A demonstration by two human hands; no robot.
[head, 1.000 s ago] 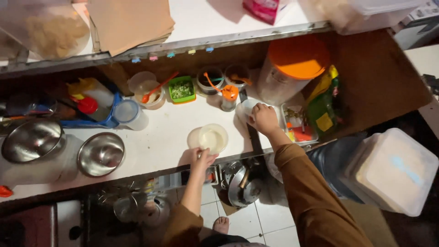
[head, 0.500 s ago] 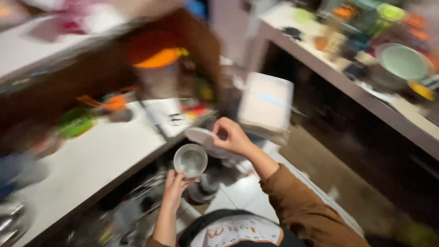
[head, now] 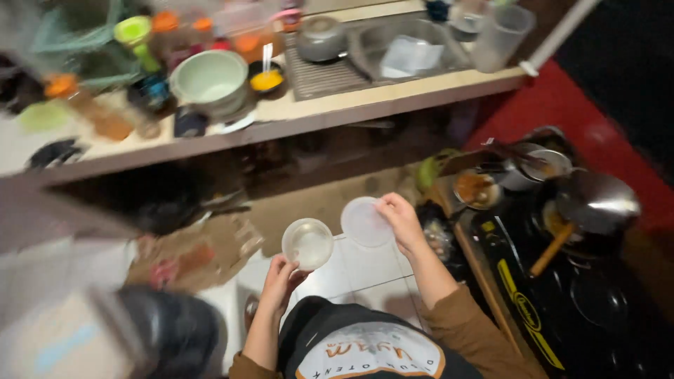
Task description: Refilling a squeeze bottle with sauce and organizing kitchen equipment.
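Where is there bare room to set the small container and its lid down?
Bare counter edge in front of the ridged metal drainboard, right of the pale green bowl. Left of that bowl the counter is crowded with jars. The black stove is filled with pans. Left hand holds the clear round container, right hand its translucent lid.

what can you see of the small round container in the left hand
The small round clear plastic container is a shallow tub with a thin rim, open at the top, its mouth facing the camera. Its inside looks pale and whitish; whether anything is in it cannot be told. The left hand grips its lower edge from below, holding it in the air above the pale tiled floor. Its round translucent lid is off, held beside it in the right hand.
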